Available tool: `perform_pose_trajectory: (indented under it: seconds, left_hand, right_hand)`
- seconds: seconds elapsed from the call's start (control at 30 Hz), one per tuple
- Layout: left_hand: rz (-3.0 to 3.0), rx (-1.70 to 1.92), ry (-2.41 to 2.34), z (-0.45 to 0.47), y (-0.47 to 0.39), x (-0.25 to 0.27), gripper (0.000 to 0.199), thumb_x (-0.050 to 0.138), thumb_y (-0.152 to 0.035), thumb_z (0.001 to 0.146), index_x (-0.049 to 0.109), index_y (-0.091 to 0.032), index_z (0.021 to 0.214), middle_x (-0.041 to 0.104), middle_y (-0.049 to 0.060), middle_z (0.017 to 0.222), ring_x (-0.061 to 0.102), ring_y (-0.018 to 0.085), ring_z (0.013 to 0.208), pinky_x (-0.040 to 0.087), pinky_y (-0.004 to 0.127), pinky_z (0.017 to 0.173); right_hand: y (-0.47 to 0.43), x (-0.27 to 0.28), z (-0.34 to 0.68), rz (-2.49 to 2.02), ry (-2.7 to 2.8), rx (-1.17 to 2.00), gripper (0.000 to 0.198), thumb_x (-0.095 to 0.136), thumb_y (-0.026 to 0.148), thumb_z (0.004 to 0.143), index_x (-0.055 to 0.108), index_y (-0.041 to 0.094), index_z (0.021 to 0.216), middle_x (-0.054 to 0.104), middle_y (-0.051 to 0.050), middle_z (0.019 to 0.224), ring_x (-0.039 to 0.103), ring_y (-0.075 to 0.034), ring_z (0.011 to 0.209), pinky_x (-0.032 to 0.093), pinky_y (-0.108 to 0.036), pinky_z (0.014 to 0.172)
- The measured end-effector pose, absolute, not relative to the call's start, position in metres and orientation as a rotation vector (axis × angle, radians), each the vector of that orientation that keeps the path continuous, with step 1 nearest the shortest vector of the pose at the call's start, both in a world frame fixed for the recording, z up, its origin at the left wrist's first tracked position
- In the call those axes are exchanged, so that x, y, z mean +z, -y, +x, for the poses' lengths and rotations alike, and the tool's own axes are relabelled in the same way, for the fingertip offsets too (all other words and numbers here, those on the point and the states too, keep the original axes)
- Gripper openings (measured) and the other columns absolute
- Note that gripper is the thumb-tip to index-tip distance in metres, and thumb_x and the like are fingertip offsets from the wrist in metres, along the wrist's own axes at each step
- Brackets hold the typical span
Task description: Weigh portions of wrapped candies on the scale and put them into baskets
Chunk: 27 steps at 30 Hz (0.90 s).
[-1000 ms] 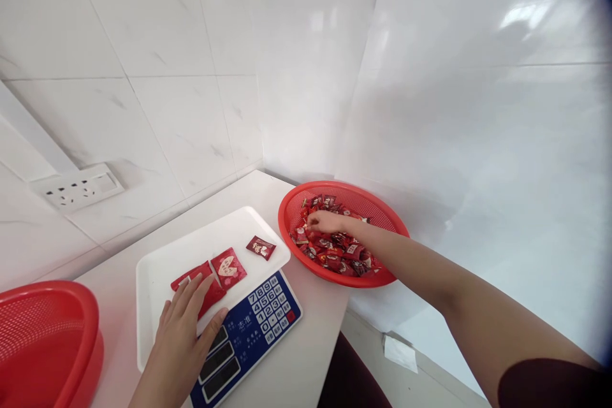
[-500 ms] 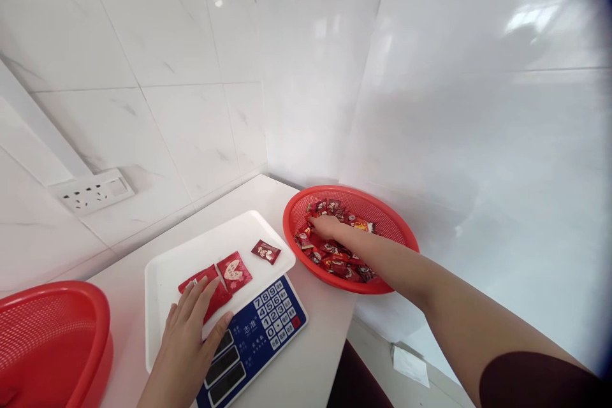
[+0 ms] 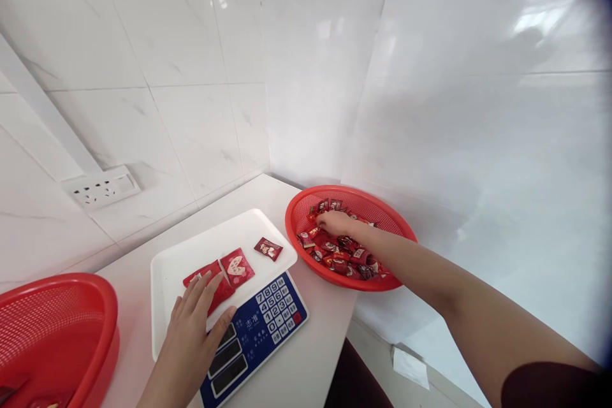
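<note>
My left hand (image 3: 191,322) lies over the white scale tray (image 3: 167,261). Its fingers are stretched out across a red paper packet (image 3: 222,293) with a folded-open flap, and the thumb is spread toward the scale's display. A small dark red wrapped candy (image 3: 268,248) sits alone near the tray's right corner. My right hand (image 3: 337,223) reaches into a red plastic basket (image 3: 351,190) of wrapped candies (image 3: 335,261). Its fingers curl down and together among the wrappers; whatever is between them is hidden.
The scale's blue keypad panel (image 3: 258,325) faces me on the white table (image 3: 320,319). Another red basket (image 3: 102,312) stands at the left edge, a few items low inside it. A power socket (image 3: 102,188) is on the tiled wall. A white paper (image 3: 410,366) lies on the floor.
My right hand has shifted slightly to the right within the candies, and its fingers have curled in. My left hand stays on the packet. The view has turned slightly left.
</note>
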<state>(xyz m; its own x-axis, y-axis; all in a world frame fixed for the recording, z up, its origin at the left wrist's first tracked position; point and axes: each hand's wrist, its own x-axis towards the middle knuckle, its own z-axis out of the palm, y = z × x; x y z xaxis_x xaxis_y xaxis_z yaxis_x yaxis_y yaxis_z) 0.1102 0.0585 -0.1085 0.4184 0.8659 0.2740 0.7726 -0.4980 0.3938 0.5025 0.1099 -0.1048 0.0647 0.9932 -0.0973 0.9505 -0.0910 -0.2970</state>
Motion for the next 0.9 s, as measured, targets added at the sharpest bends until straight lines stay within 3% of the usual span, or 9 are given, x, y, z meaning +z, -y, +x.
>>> perform_pose_trajectory:
  seconds: [0.13, 0.4, 0.63, 0.8, 0.9]
  left_hand:
    - [2.411, 0.667, -1.474, 0.111, -0.055, -0.103, 0.050, 0.033, -0.051, 0.087, 0.039, -0.026, 0.129, 0.040, 0.007, 0.138, 0.027, 0.026, 0.132, 0.027, 0.053, 0.105]
    - [2.408, 0.570, -1.480, 0.113, -0.050, -0.092, 0.050, 0.037, -0.048, 0.087, 0.038, -0.025, 0.131, 0.038, 0.007, 0.140, 0.023, 0.026, 0.134, 0.024, 0.052, 0.106]
    - [2.377, 0.444, -1.573, 0.108, -0.043, -0.082, 0.049, 0.038, -0.043, 0.088, 0.037, -0.023, 0.133, 0.035, 0.009, 0.142, 0.021, 0.026, 0.134, 0.020, 0.053, 0.107]
    - [2.377, 0.366, -1.598, 0.106, -0.041, -0.080, 0.048, 0.040, -0.041, 0.088, 0.037, -0.023, 0.133, 0.036, 0.010, 0.141, 0.021, 0.028, 0.134, 0.020, 0.053, 0.106]
    - [2.380, 0.349, -1.589, 0.107, -0.040, -0.078, 0.049, 0.038, -0.043, 0.089, 0.036, -0.023, 0.134, 0.036, 0.010, 0.141, 0.022, 0.028, 0.134, 0.020, 0.053, 0.106]
  right_hand:
    - [-0.108, -0.093, 0.505, -2.006, 1.880, 0.518, 0.013, 0.052, 0.018, 0.077, 0.065, 0.018, 0.078, 0.068, -0.003, 0.083, 0.061, -0.015, 0.072, 0.044, -0.023, 0.066]
    - [-0.093, -0.060, 0.465, -1.693, 1.645, 0.675, 0.024, 0.045, 0.033, 0.083, 0.061, 0.016, 0.087, 0.066, -0.004, 0.086, 0.061, -0.013, 0.076, 0.047, -0.023, 0.069]
    - [-0.091, -0.053, 0.389, -1.577, 1.771, 0.877, 0.017, 0.052, 0.026, 0.081, 0.065, 0.016, 0.084, 0.069, -0.003, 0.083, 0.062, -0.015, 0.077, 0.047, -0.026, 0.072]
    - [-0.099, -0.058, 0.356, -1.618, 1.924, 0.703, 0.021, 0.053, 0.022, 0.082, 0.065, 0.019, 0.099, 0.067, -0.004, 0.099, 0.061, -0.017, 0.089, 0.045, -0.031, 0.083]
    - [-0.108, -0.060, 0.346, -1.594, 1.886, 0.733, 0.022, 0.052, 0.023, 0.084, 0.063, 0.018, 0.102, 0.067, -0.005, 0.098, 0.061, -0.018, 0.090, 0.046, -0.032, 0.085]
